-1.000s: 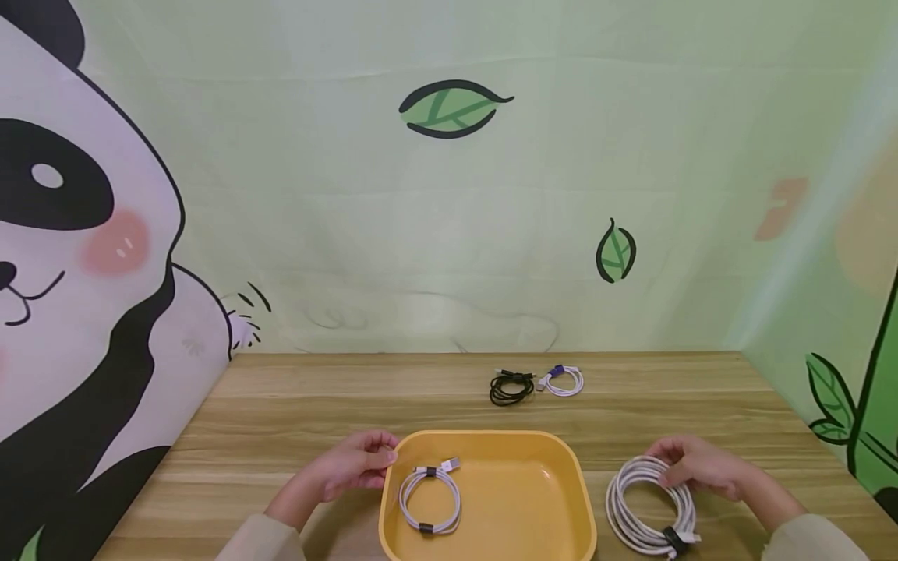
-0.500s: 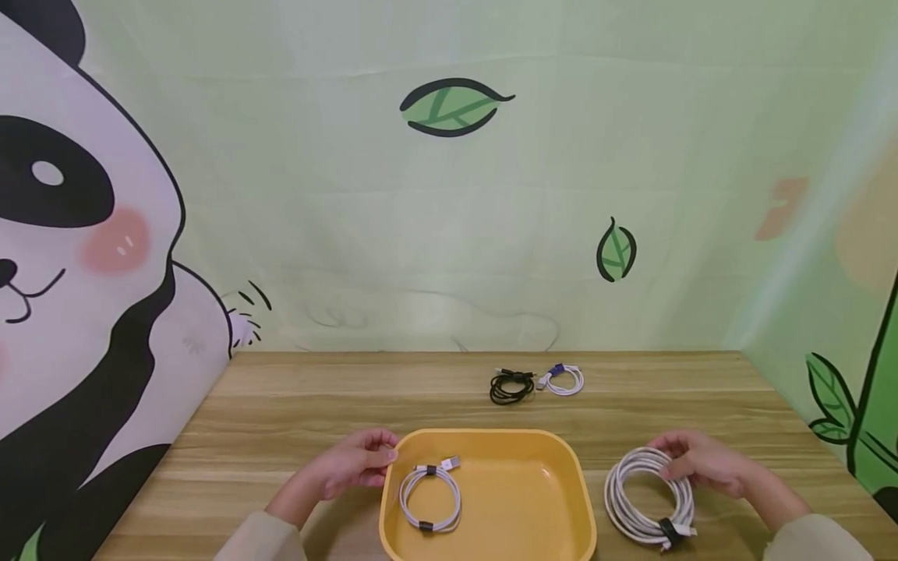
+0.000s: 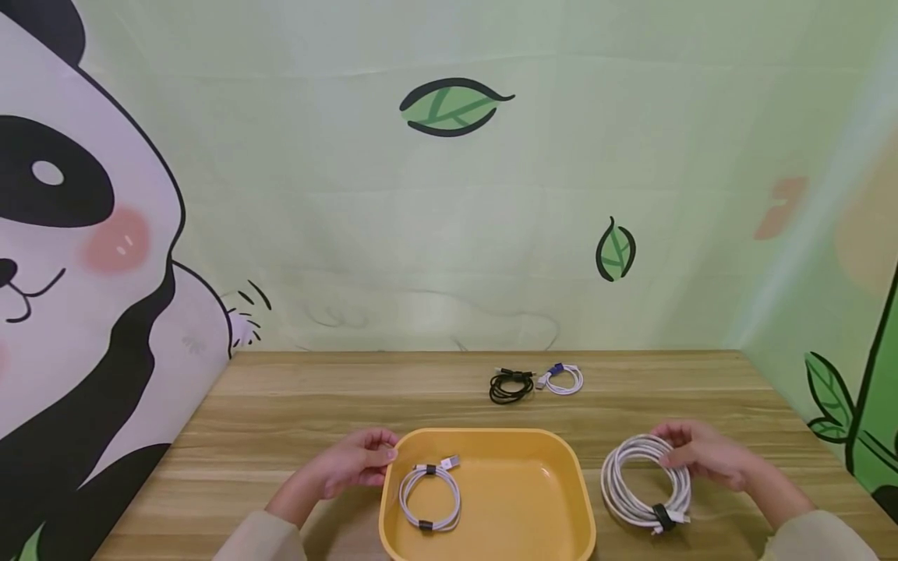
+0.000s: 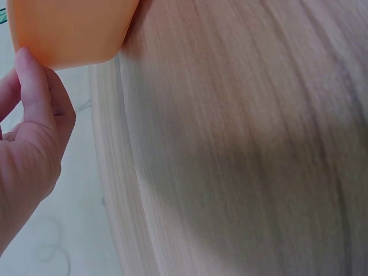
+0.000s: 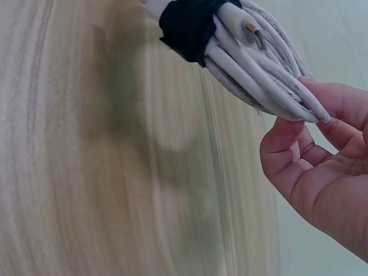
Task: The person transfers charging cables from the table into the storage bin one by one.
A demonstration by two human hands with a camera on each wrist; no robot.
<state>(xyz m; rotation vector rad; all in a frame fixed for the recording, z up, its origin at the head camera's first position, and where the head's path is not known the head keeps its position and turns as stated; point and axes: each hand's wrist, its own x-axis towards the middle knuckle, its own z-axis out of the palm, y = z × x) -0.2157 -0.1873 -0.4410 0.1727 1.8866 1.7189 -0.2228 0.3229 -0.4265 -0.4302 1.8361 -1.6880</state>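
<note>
A yellow tray [image 3: 519, 499] stands at the front of the wooden table, and a small coiled white USB cable [image 3: 457, 499] lies in its left part. My left hand [image 3: 356, 465] pinches the tray's left rim near the far corner; the left wrist view shows the thumb against the tray's outer wall [image 4: 69, 34]. To the right of the tray, my right hand [image 3: 708, 456] pinches a thick coil of white cable [image 3: 613, 487] between thumb and fingers. In the right wrist view the coil hangs above the table, its black strap [image 5: 187, 29] wrapped round the strands.
Behind the tray, a coiled black cable [image 3: 510, 387] and a small white cable [image 3: 574, 379] with a blue tie lie side by side. A printed green backdrop [image 3: 449, 234] rises behind the table's far edge [image 3: 365, 355].
My right hand has lifted the thick white coil a little, moving it up and slightly left in the head view. The left hand and the tray have stayed in place.
</note>
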